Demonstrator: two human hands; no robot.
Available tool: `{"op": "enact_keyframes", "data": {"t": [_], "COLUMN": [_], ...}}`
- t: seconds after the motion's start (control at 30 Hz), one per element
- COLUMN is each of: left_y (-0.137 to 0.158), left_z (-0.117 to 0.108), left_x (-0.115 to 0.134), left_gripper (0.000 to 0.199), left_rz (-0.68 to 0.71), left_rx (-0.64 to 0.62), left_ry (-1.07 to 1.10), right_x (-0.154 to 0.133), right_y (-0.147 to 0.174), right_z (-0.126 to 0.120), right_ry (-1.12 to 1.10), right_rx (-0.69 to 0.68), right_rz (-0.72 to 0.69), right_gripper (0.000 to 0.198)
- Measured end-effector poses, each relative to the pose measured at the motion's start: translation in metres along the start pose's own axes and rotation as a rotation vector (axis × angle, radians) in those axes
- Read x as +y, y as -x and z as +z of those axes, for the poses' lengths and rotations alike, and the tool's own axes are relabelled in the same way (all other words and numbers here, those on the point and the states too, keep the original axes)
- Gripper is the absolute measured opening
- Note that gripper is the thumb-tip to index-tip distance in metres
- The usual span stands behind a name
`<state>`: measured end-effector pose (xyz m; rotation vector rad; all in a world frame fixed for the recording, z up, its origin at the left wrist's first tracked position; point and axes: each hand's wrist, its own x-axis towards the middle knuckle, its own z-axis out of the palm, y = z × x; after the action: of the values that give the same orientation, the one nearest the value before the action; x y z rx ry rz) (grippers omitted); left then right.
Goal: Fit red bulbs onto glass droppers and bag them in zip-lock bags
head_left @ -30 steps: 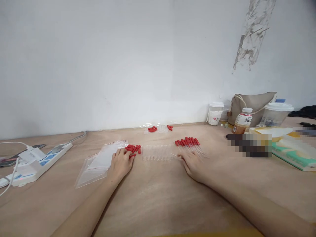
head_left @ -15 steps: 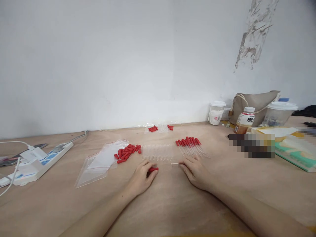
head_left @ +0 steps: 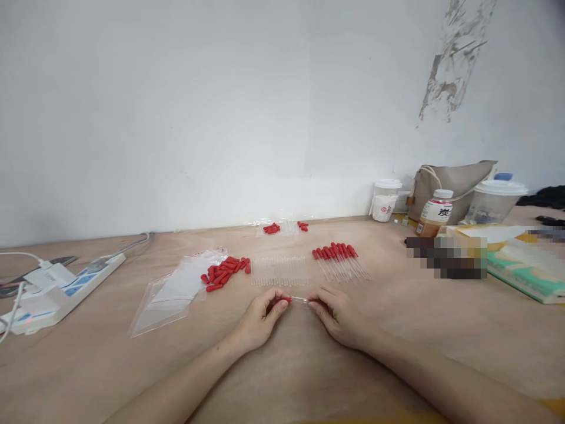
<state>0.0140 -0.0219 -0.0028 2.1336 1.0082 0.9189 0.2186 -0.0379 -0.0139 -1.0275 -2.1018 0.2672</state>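
Observation:
My left hand pinches a red rubber dropper bulb, whose open end faces right. Between thumb and fingers, my right hand holds a thin clear dropper tube. The tube's left end meets the bulb; whether it sits inside cannot be made out. Beyond the hands lies a row of clear tubes. To its left is a pile of loose red bulbs. On its right, several droppers with red bulbs lie side by side.
Clear plastic bags lie left of the bulbs, and a power strip farther left. A bag with more red bulbs rests by the wall. At right stand a paper cup, a bottle and a tissue pack.
My two hands have come together. The bulb in my left hand moved right and the tube in my right hand moved left, so their ends now meet.

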Motion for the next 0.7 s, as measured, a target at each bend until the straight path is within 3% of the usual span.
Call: {"op": "enact_keyframes", "data": {"t": [0.23, 0.4, 0.53, 0.7], "left_y": [-0.001, 0.002, 0.004, 0.005], "left_z": [0.003, 0.002, 0.002, 0.002], "left_x": [-0.004, -0.001, 0.004, 0.01], "left_gripper": [0.026, 0.026, 0.025, 0.026], "left_rz": [-0.082, -0.09, -0.08, -0.095], "left_rx": [-0.065, -0.093, -0.156, -0.147], "left_ry": [0.251, 0.167, 0.06, 0.006], "right_x": [0.0, 0.005, 0.009, 0.01], "right_y": [0.001, 0.0, -0.004, -0.008], "right_z": [0.002, 0.001, -0.006, -0.015], "right_ry": [-0.002, 0.028, 0.196, 0.36], "right_rx": [-0.036, -0.104, -0.169, -0.15], "right_rz": [-0.006, -0.04, -0.139, -0.226], "right_gripper": [0.019, 0.021, 0.025, 0.027]}}
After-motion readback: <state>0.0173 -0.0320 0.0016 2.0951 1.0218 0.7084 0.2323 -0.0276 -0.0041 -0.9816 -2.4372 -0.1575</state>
